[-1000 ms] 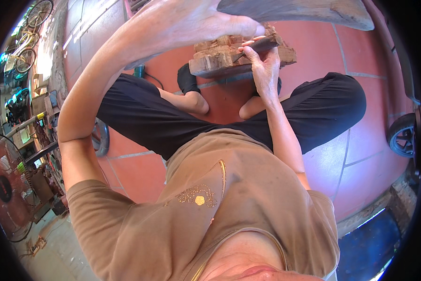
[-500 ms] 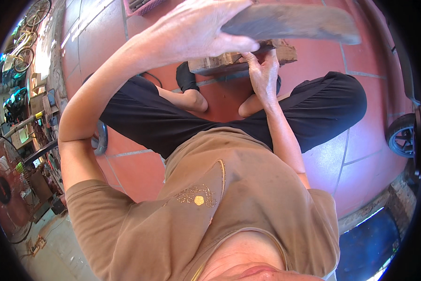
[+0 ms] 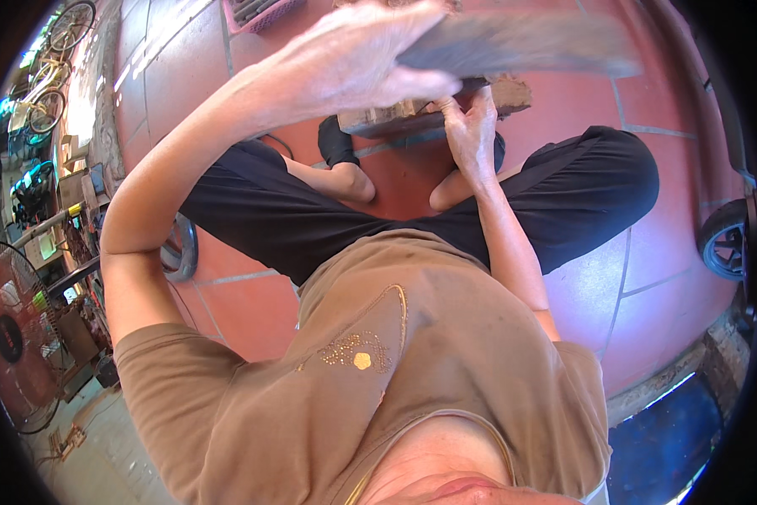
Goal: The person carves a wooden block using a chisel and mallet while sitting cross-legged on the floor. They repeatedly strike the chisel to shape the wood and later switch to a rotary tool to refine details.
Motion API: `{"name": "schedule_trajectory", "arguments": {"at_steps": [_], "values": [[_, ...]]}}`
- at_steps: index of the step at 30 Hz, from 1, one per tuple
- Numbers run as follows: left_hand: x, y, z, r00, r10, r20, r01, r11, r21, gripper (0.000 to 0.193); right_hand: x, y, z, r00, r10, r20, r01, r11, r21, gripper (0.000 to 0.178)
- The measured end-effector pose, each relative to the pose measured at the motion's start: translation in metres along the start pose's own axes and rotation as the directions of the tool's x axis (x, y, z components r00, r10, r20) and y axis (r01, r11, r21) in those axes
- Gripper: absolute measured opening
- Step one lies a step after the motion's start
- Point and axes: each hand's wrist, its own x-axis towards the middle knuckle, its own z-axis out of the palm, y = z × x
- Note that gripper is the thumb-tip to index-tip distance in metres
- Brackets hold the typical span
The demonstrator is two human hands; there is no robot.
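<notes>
My left hand [image 3: 353,63] is closed round a long, broad, dark blade, a large knife [image 3: 530,46] by its look. Motion smears the blade, which points right; its handle is hidden by the hand. Beneath it, a rough wooden block [image 3: 382,122] stands on the floor between my feet. My right hand [image 3: 472,139] reaches to the block, thumb and fingertips pinched at a small dark piece on its top, just under the blade. What that piece is, I cannot make out.
I sit with bent legs in black trousers on a red tiled floor [image 3: 235,303]. A pink basket [image 3: 265,17] of dark sticks lies beyond. At left stand a fan [image 3: 12,337] and clutter; a wheel [image 3: 723,240] is at right.
The blade has shifted slightly down and left and is more blurred. My left hand keeps its hold, and my right hand stays pinched at the block.
</notes>
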Motion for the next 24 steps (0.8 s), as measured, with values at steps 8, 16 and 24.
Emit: {"name": "schedule_trajectory", "arguments": {"at_steps": [8,16,24], "values": [[0.02,0.012,-0.041,0.965,-0.102,0.242,0.131,0.985,-0.11,0.052,0.003,0.002,-0.001,1.0,-0.015,0.014,0.016,0.999,-0.05,0.017],[0.006,0.004,-0.001,0.97,-0.152,0.191,0.154,0.988,0.003,0.067,0.002,-0.003,-0.003,0.997,0.08,0.003,-0.08,0.997,-0.011,0.026],[-0.028,-0.023,0.02,0.949,-0.302,0.091,0.301,0.785,-0.541,0.047,0.01,0.0,-0.016,0.987,0.1,-0.123,-0.072,0.975,0.211,0.026]]}}
